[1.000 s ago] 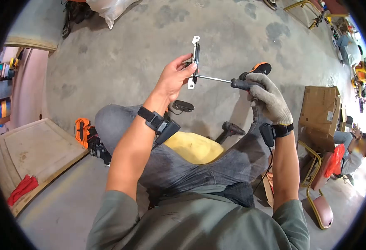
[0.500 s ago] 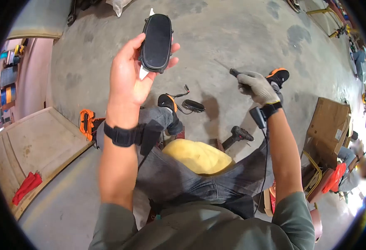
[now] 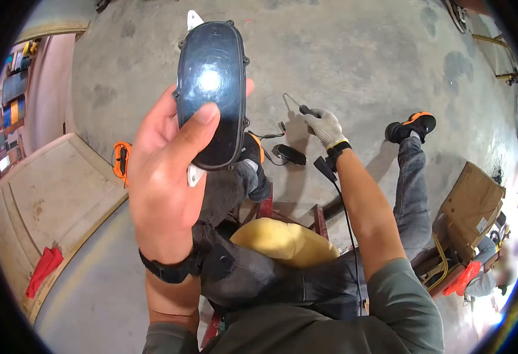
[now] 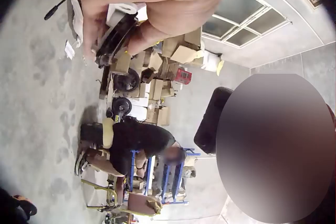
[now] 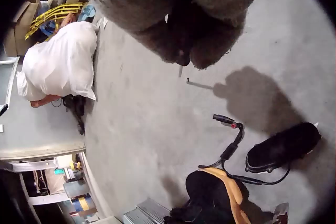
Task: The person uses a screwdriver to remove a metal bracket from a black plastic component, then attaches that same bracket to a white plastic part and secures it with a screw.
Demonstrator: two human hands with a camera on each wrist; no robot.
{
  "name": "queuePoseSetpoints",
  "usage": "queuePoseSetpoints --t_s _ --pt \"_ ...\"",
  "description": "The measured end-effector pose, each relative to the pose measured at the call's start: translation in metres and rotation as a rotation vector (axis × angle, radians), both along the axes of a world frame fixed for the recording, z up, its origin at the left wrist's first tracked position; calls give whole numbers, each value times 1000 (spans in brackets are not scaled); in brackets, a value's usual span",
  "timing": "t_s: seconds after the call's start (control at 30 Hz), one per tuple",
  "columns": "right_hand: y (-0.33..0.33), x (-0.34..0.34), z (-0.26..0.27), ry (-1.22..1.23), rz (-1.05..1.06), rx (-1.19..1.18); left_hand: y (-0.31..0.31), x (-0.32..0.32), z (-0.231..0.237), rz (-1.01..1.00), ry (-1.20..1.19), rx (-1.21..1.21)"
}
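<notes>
My bare left hand (image 3: 173, 159) holds a glossy black oval unit (image 3: 212, 88) up close to the head camera, thumb across its face and fingers behind. White metal tabs (image 3: 194, 175) stick out at its two ends. In the left wrist view the unit (image 4: 115, 37) is seen edge-on between fingers and thumb. My gloved right hand (image 3: 325, 127) grips a screwdriver (image 3: 308, 110) by its dark handle, its shaft pointing away over the floor. A second black oval unit (image 3: 290, 154) with a cable lies on the floor, also visible in the right wrist view (image 5: 283, 147).
A yellow cushion (image 3: 282, 241) lies between my legs. At the left stands a pale wooden panel (image 3: 64, 200) with a red cloth (image 3: 45, 271). Cardboard boxes (image 3: 471, 206) stand at the right. A white sack (image 5: 60, 61) rests on the floor, and another person (image 4: 142, 142) sits farther off.
My left hand has brought the unit nearer the head camera, turning it from edge-on to face-on, the thumb now over its face. My right hand has moved left with the screwdriver, away from the unit.
</notes>
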State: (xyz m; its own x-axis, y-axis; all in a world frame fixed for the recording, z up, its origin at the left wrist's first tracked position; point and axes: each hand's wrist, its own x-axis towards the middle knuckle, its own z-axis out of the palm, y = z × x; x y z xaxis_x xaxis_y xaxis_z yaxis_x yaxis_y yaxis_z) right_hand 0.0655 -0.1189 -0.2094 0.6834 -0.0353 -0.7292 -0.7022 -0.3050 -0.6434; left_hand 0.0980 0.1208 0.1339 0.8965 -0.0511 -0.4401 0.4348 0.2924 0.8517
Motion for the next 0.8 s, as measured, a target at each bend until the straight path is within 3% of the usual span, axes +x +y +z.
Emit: queuePoseSetpoints --t_s 0.23,0.43,0.8 --pt "8 2 -24 -29 -14 -31 2 -2 -5 83 45 123" --pt "7 8 -6 20 94 -94 4 -3 -12 85 -28 141" --pt "-15 -2 20 11 39 -16 -12 4 -3 46 -110 129"
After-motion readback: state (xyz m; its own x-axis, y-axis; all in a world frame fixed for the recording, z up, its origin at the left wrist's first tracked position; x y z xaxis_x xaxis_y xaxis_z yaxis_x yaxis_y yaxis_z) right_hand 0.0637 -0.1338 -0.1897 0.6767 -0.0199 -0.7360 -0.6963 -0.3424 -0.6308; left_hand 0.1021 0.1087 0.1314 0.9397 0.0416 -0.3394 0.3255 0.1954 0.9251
